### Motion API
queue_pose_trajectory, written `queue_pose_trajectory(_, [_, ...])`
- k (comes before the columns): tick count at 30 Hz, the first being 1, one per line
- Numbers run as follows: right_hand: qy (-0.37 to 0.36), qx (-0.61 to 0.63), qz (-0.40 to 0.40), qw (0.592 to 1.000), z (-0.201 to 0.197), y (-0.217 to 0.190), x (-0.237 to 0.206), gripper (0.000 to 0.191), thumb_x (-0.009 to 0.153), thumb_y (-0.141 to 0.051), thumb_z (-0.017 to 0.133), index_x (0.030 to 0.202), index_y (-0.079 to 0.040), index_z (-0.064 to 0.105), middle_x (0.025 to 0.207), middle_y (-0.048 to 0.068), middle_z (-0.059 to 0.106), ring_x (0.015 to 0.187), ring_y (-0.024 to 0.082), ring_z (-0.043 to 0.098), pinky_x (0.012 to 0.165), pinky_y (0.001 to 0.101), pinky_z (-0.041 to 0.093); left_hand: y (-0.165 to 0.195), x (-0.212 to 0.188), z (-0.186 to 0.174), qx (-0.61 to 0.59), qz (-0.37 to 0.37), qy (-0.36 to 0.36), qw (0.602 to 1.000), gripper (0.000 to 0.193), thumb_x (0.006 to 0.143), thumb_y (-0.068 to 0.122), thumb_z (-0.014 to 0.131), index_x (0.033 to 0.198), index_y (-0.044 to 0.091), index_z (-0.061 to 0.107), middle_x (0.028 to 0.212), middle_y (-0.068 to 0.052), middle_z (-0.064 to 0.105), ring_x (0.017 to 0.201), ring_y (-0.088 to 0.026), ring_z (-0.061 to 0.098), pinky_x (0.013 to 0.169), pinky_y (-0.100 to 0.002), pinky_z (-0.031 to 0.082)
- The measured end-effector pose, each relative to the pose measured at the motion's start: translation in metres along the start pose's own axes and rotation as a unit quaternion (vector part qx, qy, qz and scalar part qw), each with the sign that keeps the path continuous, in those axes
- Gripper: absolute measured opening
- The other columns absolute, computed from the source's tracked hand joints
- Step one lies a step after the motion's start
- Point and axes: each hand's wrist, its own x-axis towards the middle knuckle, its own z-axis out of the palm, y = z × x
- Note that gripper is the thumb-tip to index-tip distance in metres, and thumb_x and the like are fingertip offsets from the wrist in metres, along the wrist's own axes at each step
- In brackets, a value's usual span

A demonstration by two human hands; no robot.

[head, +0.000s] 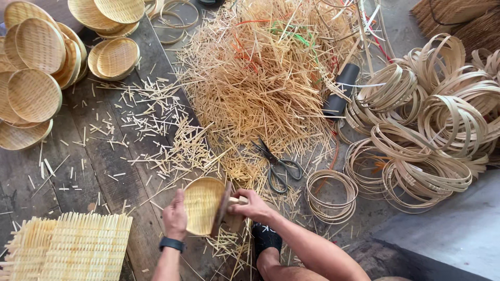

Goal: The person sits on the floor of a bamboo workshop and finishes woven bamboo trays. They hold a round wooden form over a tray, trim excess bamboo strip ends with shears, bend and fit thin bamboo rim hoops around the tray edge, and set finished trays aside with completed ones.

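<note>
My left hand (pixel 175 214) grips the left edge of a small round woven bamboo tray (pixel 200 204) held on its side over the floor. My right hand (pixel 251 206) presses a wooden tool (pixel 232 205) against the tray's right rim. A dark watch sits on my left wrist (pixel 171 243). Grey scissors (pixel 278 165) lie just beyond my right hand among cut bamboo slivers.
A big heap of bamboo offcuts (pixel 260 78) fills the middle. Stacked finished woven trays (pixel 36 67) lie at the far left, flat woven mats (pixel 67 247) at the bottom left, coiled bamboo rings (pixel 432 130) at the right. A black cylinder (pixel 341 91) rests by the rings.
</note>
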Motion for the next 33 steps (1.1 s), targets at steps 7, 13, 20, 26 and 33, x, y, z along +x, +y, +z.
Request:
queue_pose_trajectory(7, [-0.108, 0.384, -0.064, 0.915, -0.021, 0.011, -0.018, 0.051, 0.079, -0.023, 0.073, 0.122, 0.001, 0.062, 0.105, 0.008, 0.071, 0.092, 0.019, 0.070, 0.086, 0.0343, 0.060, -0.013, 0.024, -0.024, 0.002, -0.061, -0.082, 0.995, 0.055, 0.096, 0.048, 0.062, 0.118, -0.001, 0.073, 0.098, -0.010, 0.078, 0.087, -0.016, 0.069, 0.079, -0.030, 0.054])
queue_pose_trajectory(13, [-0.057, 0.273, -0.092, 0.956, -0.033, 0.015, -0.024, 0.046, 0.081, -0.029, 0.071, 0.117, 0.001, 0.067, 0.102, 0.007, 0.071, 0.091, 0.016, 0.069, 0.083, 0.0305, 0.058, 0.040, 0.061, -0.033, 0.190, -0.040, -0.133, 0.972, 0.035, 0.095, 0.031, 0.065, 0.116, 0.005, 0.075, 0.109, -0.010, 0.077, 0.100, -0.023, 0.073, 0.092, -0.041, 0.057])
queue_pose_trajectory(20, [-0.002, 0.147, 0.006, 0.989, -0.026, 0.010, -0.023, 0.042, 0.077, -0.034, 0.073, 0.105, -0.003, 0.069, 0.091, 0.004, 0.068, 0.083, 0.013, 0.063, 0.072, 0.0283, 0.050, 0.105, 0.091, -0.035, -0.261, -0.043, -0.146, 0.953, 0.044, 0.096, 0.028, 0.062, 0.131, 0.002, 0.058, 0.107, -0.016, 0.075, 0.095, -0.028, 0.075, 0.086, -0.044, 0.063])
queue_pose_trajectory(26, [-0.100, 0.290, -0.022, 0.952, -0.001, -0.008, -0.003, 0.046, 0.081, -0.035, 0.062, 0.119, -0.009, 0.065, 0.110, 0.001, 0.071, 0.104, 0.014, 0.065, 0.093, 0.0295, 0.049, 0.010, 0.011, 0.045, 0.014, -0.270, -0.190, 0.944, 0.058, 0.099, 0.059, 0.052, 0.120, 0.009, 0.072, 0.097, -0.004, 0.075, 0.074, -0.017, 0.063, 0.062, -0.037, 0.050])
queue_pose_trajectory(33, [0.078, 0.031, -0.049, 0.995, 0.022, 0.034, 0.055, 0.048, 0.111, -0.039, 0.047, 0.126, 0.003, 0.065, 0.108, 0.009, 0.064, 0.096, 0.018, 0.054, 0.092, 0.0386, 0.045, -0.019, 0.000, 0.028, -0.219, 0.000, 0.058, 0.974, 0.033, 0.095, 0.025, 0.071, 0.119, 0.003, 0.070, 0.101, -0.001, 0.073, 0.089, -0.010, 0.065, 0.084, -0.027, 0.053])
